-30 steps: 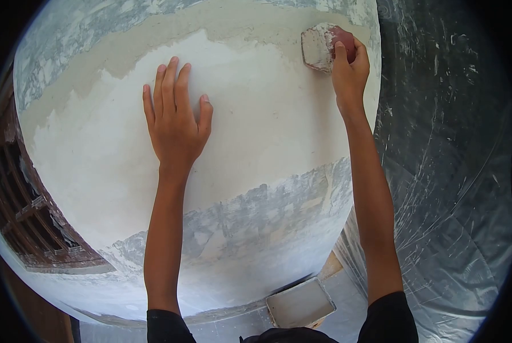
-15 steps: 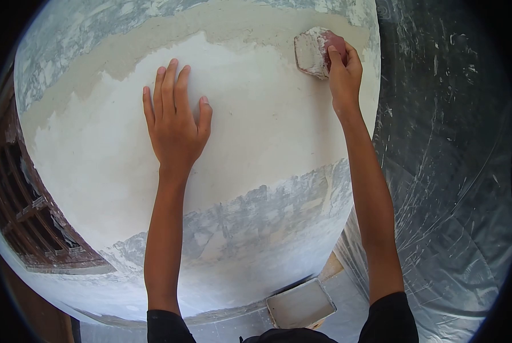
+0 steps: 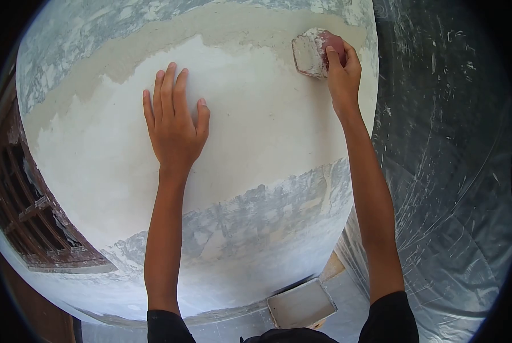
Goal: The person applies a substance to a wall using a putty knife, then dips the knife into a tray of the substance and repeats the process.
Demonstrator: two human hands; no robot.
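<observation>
My right hand [image 3: 344, 74] grips a putty knife [image 3: 310, 54] by its dull red handle, high on the right part of the wall [image 3: 250, 126]. White filler is smeared over the tool, and its wide blade points left, close against the wall. My left hand [image 3: 176, 117] is spread on the wall left of the middle, fingers pointing up, holding nothing. Smooth white filler covers the surface around both hands. A damp beige band [image 3: 124, 48] of filler runs above it, and patchy grey wall shows above and below.
A brown slatted window frame [image 3: 38, 206] is set at the left. Dark plastic sheeting [image 3: 445, 171], splashed with white, hangs along the right side. Near the bottom, a rectangular tray [image 3: 302, 304] with whitish stuff in it stands at the foot of the wall.
Both hands hold almost the same place on the wall. The left hand and the putty knife appear shifted by only a few pixels, along with a slight shift of the view.
</observation>
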